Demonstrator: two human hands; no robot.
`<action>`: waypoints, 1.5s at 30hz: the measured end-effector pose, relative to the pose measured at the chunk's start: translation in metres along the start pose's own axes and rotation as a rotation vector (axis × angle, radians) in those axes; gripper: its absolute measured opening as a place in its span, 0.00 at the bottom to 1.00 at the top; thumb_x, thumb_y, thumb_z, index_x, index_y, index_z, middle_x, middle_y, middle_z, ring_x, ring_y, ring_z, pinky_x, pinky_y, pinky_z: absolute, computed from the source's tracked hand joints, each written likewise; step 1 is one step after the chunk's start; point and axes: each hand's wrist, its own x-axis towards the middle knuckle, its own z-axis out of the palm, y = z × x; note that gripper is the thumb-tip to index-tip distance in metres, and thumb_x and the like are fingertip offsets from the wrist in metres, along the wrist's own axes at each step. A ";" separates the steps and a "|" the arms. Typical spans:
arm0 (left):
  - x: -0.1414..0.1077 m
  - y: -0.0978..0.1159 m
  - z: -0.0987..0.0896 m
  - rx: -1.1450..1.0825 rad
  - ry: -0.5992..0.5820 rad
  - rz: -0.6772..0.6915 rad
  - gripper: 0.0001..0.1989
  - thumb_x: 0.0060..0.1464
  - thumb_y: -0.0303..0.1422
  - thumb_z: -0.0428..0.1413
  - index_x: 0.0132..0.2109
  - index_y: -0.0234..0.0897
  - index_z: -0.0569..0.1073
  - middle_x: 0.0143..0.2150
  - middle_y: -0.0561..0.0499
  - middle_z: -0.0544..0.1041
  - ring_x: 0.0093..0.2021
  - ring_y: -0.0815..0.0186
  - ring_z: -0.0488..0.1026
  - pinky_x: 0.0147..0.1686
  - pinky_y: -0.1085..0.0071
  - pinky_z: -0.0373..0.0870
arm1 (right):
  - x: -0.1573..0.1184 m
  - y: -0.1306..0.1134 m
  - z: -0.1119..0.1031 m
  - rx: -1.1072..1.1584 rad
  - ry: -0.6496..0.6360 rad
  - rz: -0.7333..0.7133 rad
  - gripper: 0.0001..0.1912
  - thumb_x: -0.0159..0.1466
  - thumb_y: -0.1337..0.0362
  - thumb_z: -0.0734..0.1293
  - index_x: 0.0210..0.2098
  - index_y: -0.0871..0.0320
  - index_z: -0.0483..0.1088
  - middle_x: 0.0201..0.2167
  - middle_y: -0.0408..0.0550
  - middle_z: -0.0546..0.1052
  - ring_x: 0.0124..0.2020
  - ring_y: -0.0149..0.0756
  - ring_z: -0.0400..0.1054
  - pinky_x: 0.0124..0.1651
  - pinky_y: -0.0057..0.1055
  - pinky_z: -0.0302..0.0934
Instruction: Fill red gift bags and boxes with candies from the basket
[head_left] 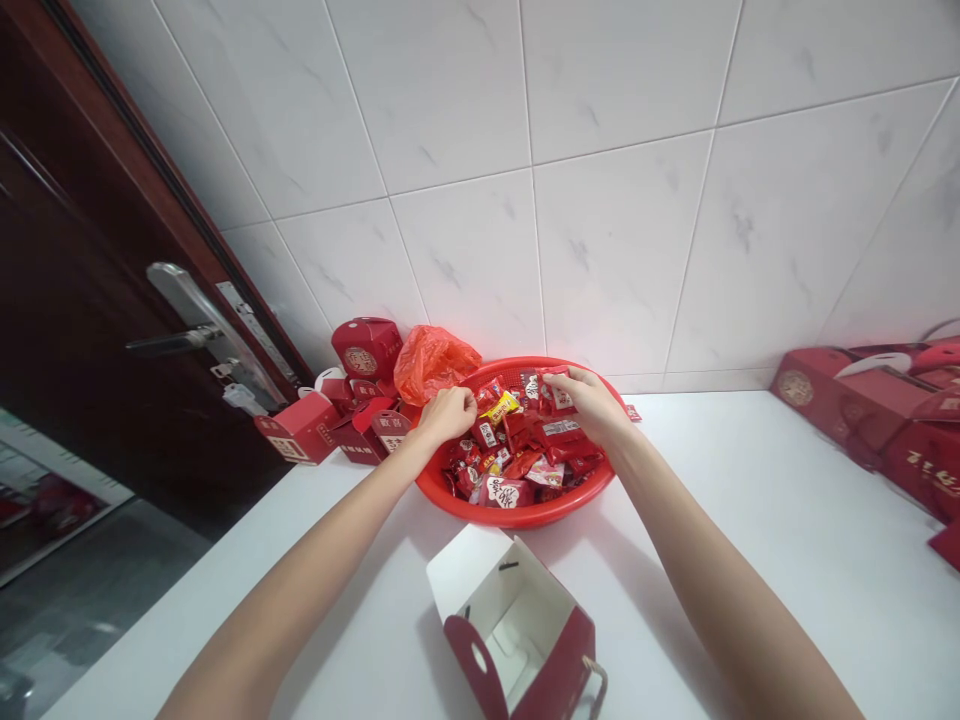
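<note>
A red oval basket (517, 518) filled with small wrapped packets stands against the tiled wall. Over its left part is my left hand (448, 413), fingers curled together beside a small red wrapper; what they hold, if anything, is hidden. My right hand (589, 402) reaches over the basket's right side, thumb and fingers closed on a red packet (556, 390). A yellow packet (500, 408) lies between the hands. Nearer to me, an open dark red box (517, 630) with a white inside and a cord handle stands on the white table, its flaps spread; nothing shows inside it.
Closed red boxes (300, 428) and a crumpled red plastic bag (433, 365) stand left of the basket. More red boxes (870, 400) line the right side. A dark door (90, 260) with a metal handle (176, 340) borders the table's left edge.
</note>
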 end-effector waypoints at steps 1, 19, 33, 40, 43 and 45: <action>-0.002 0.002 -0.001 0.017 -0.027 -0.012 0.14 0.58 0.28 0.48 0.42 0.34 0.78 0.45 0.38 0.82 0.49 0.51 0.78 0.45 0.63 0.72 | 0.000 0.000 0.000 0.000 0.000 -0.005 0.12 0.49 0.56 0.72 0.29 0.56 0.71 0.28 0.44 0.77 0.34 0.39 0.71 0.38 0.36 0.66; 0.004 -0.010 0.013 -0.168 -0.254 0.161 0.21 0.32 0.28 0.64 0.40 0.39 0.79 0.31 0.54 0.79 0.36 0.61 0.76 0.30 0.75 0.66 | -0.001 0.000 0.001 -0.027 0.012 -0.015 0.11 0.51 0.56 0.71 0.28 0.56 0.70 0.28 0.44 0.76 0.35 0.39 0.71 0.37 0.34 0.65; 0.015 -0.019 0.021 -0.773 -0.068 0.165 0.08 0.38 0.28 0.56 0.30 0.36 0.77 0.33 0.50 0.81 0.35 0.62 0.77 0.40 0.68 0.73 | -0.004 -0.004 0.003 -0.040 0.029 -0.002 0.11 0.50 0.56 0.71 0.27 0.56 0.69 0.25 0.42 0.74 0.31 0.36 0.69 0.37 0.34 0.65; 0.003 -0.012 0.014 -0.396 -0.256 0.271 0.10 0.41 0.40 0.62 0.29 0.38 0.76 0.27 0.54 0.80 0.31 0.64 0.76 0.33 0.73 0.68 | -0.001 -0.001 0.002 -0.023 0.018 -0.019 0.13 0.49 0.55 0.72 0.28 0.56 0.70 0.28 0.45 0.77 0.34 0.39 0.71 0.36 0.34 0.65; 0.001 -0.010 0.013 -0.360 -0.304 0.238 0.09 0.39 0.32 0.62 0.33 0.38 0.76 0.26 0.55 0.79 0.30 0.64 0.76 0.32 0.74 0.68 | -0.002 -0.001 0.002 -0.037 0.028 -0.007 0.12 0.49 0.56 0.71 0.28 0.56 0.70 0.27 0.44 0.76 0.33 0.38 0.70 0.36 0.34 0.65; 0.001 -0.010 0.012 -0.391 -0.271 0.218 0.11 0.40 0.28 0.59 0.36 0.37 0.76 0.26 0.55 0.79 0.30 0.64 0.76 0.32 0.73 0.68 | -0.002 -0.002 0.002 -0.039 0.026 -0.010 0.11 0.50 0.56 0.72 0.27 0.56 0.70 0.27 0.43 0.75 0.33 0.37 0.69 0.36 0.34 0.65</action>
